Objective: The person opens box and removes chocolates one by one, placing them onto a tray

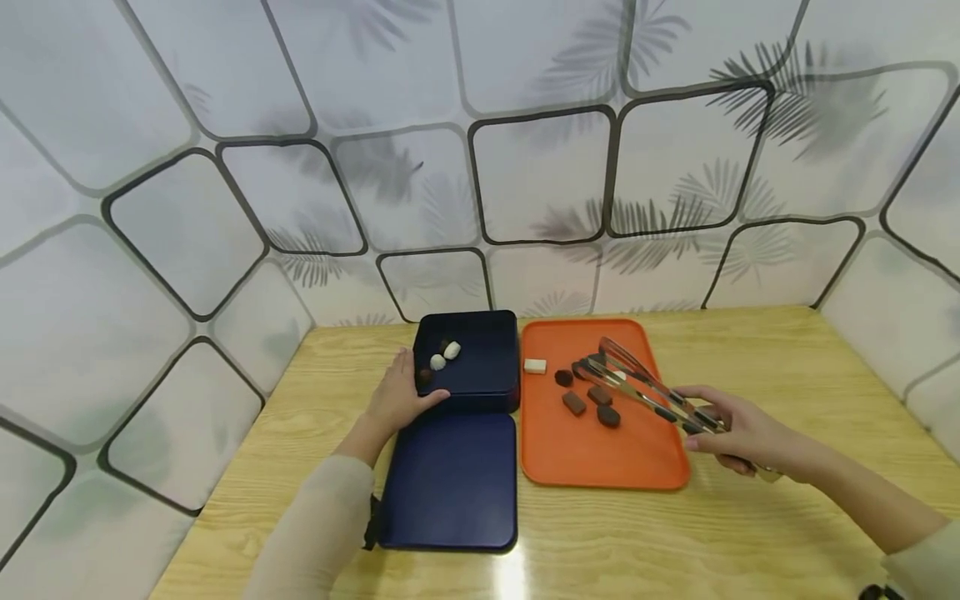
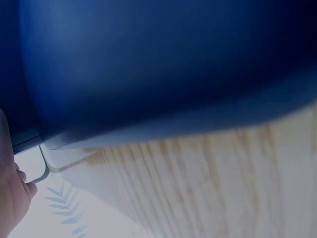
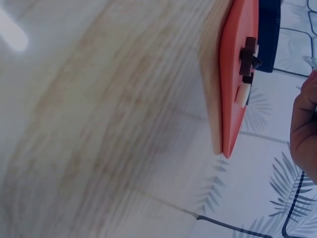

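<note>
My left hand [image 1: 397,392] rests against the near left corner of a dark navy box [image 1: 487,354], fingers along its left side and thumb across the front. Inside the box, at the left, lie white chocolates [image 1: 452,350] and dark ones [image 1: 425,376]. My right hand [image 1: 738,429] grips metal tongs [image 1: 648,385] with dark handle pads. The tongs reach left over an orange tray [image 1: 555,458], their arms spread and tips above dark chocolates [image 1: 596,360]. I cannot tell whether a piece sits between the tips. The right wrist view catches only part of the hand [image 3: 304,129].
A navy lid [image 1: 453,483] lies in front of the box, beside the tray. Brown rectangular chocolates [image 1: 573,403], dark round ones [image 1: 608,416] and a white bar [image 1: 535,366] lie on the tray. A patterned curtain [image 1: 540,175] surrounds the wooden table [image 1: 600,542].
</note>
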`<state>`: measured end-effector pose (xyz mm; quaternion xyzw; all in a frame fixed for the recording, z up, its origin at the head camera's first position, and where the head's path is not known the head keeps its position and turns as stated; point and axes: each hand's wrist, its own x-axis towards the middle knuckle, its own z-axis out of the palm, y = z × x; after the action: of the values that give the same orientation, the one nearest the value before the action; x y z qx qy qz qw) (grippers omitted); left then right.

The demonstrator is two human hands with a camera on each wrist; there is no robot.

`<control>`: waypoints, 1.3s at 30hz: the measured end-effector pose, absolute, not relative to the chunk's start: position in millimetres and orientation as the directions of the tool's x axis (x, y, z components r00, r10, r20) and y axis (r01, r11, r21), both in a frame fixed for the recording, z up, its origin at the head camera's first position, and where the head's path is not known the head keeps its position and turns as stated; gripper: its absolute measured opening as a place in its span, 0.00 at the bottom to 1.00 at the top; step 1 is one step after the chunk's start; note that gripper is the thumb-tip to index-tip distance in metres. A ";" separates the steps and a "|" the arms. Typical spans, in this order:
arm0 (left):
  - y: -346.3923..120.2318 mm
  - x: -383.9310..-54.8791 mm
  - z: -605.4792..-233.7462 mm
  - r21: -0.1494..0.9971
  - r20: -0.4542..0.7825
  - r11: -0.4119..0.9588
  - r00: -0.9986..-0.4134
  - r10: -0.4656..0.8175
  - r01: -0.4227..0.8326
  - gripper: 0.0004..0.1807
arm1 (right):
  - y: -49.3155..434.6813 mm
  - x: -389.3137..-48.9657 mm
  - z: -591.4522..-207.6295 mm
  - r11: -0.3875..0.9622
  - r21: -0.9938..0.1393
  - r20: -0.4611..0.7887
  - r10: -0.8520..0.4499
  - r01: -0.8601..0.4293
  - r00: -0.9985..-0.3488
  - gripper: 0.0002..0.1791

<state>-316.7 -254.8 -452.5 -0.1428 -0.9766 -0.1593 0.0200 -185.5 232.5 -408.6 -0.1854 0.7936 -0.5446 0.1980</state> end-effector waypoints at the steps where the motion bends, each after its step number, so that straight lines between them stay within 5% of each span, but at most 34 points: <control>1: -253.9 -317.1 -452.5 0.305 0.083 0.909 -0.959 0.271 0.284 0.60 | 232.1 -186.5 -407.7 0.344 -0.936 -0.113 -0.506 -0.079 -0.855 0.35; 39: -254.2 -316.4 -456.8 0.286 0.135 0.909 -0.952 0.275 0.303 0.61 | 167.0 -246.6 -374.7 0.478 -0.878 -0.271 -0.479 0.010 -0.835 0.41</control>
<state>-316.4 -254.2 -456.8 -0.1480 -0.9759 -0.1535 0.0460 -246.6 167.0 -374.7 -0.1426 0.8227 -0.4905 0.2496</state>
